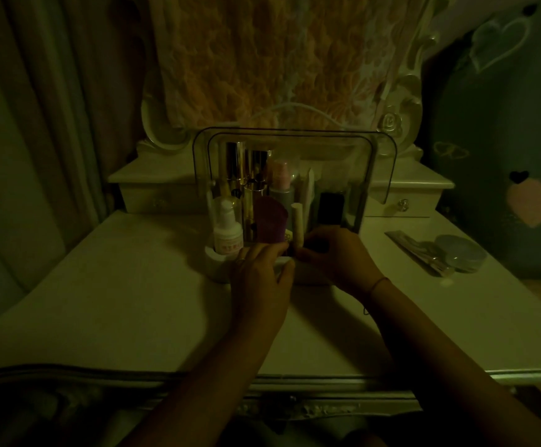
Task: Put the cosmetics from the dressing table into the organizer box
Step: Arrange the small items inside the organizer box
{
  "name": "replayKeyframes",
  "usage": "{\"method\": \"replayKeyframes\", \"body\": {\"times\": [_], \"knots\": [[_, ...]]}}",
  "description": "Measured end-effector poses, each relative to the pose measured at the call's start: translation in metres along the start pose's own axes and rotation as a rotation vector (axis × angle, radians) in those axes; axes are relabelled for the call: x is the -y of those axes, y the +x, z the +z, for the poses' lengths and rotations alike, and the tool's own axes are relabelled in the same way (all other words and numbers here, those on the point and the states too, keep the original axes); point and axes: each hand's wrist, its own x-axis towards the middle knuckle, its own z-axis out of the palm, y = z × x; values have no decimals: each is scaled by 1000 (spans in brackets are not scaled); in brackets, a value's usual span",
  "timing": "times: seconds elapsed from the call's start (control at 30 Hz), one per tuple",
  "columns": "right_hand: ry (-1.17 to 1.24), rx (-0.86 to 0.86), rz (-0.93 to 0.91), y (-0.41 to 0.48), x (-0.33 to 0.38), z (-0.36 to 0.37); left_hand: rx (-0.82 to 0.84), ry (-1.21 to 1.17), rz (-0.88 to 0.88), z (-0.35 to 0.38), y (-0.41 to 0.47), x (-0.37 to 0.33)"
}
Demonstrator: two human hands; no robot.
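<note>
Dim light; curtain left, heart-patterned wall right.

A: Cream all over the dressing table, in dim greenish light. The box is white at the base, clear on top with a dark edge line.
B: Inside it's gold tubes, a purple container and a black case. The white bottle in front has reddish lettering.
A: Pink cap on the grey bottle behind!
B: Orange flower-patterned cloth above. On the right, a dark wall with a pink heart and pale outlined hearts.
</note>
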Motion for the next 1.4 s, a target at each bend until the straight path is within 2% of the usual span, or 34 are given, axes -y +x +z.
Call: {"method": "replayKeyframes", "body": {"times": [0.37,0.5,0.63,0.8,0.93,1.07,1.2,1.27,1.4], "knots": [[54,66,-55,2,2,-5,-72,43,-99,13,12,-12],[78,37,2,6,2,-3,-82,67,-165,17,18,-15],[-100,-44,55,21,0,-4,-100,93,-154,19,19,-15],[-327,76,85,38,0,3,-71,18,-160,20,21,-13],[-391,64,81,39,-2,5,-68,-4,-153,21,21,-9],[-262,-103,76,31,-12,3,-64,-27,-150,20,21,-8],[-12,-149,89,30,-14,-4,-69,-19,-140,19,21,-9],[23,-136,102,31,-15,-5,-67,-21,-143,18,21,-10],[-108,-12,68,33,-10,-3,-66,-8,-135,17,20,-11]]}}
